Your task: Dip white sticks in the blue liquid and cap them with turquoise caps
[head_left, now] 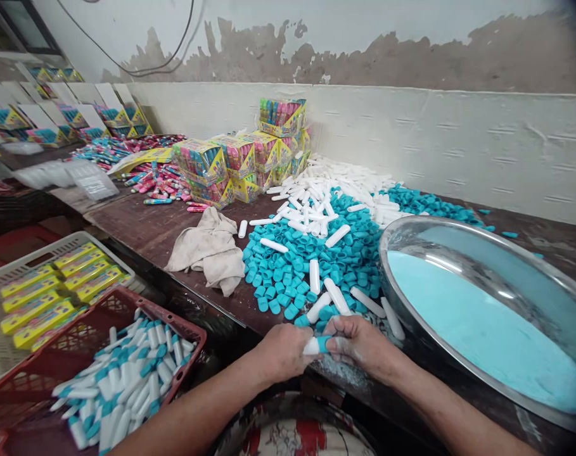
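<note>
My left hand (290, 349) is closed around a small white plastic tube (311, 346). At the tube's right end sits a teal cap (322, 343), pinched between the fingers of my right hand (361, 345); whether it is fully seated I cannot tell. Both hands meet at the table's front edge. Just beyond them lies a heap of loose teal caps (311, 259), with several white tubes (336, 296) scattered over it. To the right of my right hand stands a steel basin (404, 285) holding pale turquoise powder (478, 323). White dust marks my right fingers and the table nearby.
At lower left, a dark red crate (199, 342) holds capped tubes (126, 373). Behind it is a pale basket (83, 237) with yellow boxes (43, 310). A crumpled cloth (206, 247), stacked display boxes (243, 161) and more white tubes (349, 180) lie on the table (126, 225).
</note>
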Demonstrator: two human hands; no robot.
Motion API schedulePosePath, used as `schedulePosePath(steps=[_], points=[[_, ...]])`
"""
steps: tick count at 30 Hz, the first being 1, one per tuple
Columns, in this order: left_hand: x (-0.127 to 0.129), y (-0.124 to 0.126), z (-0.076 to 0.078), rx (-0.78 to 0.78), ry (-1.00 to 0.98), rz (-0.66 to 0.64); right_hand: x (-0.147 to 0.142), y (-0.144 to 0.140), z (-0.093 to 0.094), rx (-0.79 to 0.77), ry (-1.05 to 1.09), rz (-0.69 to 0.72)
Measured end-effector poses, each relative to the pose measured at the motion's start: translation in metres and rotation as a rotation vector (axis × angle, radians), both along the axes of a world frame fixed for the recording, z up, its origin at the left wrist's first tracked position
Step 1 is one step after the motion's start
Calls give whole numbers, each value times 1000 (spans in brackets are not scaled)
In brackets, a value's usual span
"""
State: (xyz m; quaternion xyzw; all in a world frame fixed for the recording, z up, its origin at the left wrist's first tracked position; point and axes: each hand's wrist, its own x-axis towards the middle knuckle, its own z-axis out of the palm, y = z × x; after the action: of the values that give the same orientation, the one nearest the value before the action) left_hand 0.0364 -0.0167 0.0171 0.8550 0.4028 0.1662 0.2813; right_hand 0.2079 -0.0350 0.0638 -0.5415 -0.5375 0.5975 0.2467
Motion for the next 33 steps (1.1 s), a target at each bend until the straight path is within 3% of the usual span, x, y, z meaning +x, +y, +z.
schedulePosePath(steps=[6,11,16,20,23,26,30,33], points=[[9,-2,-3,8,2,27,-4,0,-6,39,-20,-89],[15,-3,0,31,68,65,-6,-3,-12,162,-194,-116],[16,-1,7,55,116,11,-6,-5,0,349,-442,-30],[15,1,12,18,84,-4,9,-5,13,340,-353,73],[4,4,15,-26,53,92,30,-4,14,388,-338,41],[-14,9,14,-45,36,237,43,-4,3,481,-512,-16],[-30,7,15,-88,31,266,32,-7,-13,538,-786,158],[-28,2,19,-117,31,264,14,-7,-15,564,-1063,233]])
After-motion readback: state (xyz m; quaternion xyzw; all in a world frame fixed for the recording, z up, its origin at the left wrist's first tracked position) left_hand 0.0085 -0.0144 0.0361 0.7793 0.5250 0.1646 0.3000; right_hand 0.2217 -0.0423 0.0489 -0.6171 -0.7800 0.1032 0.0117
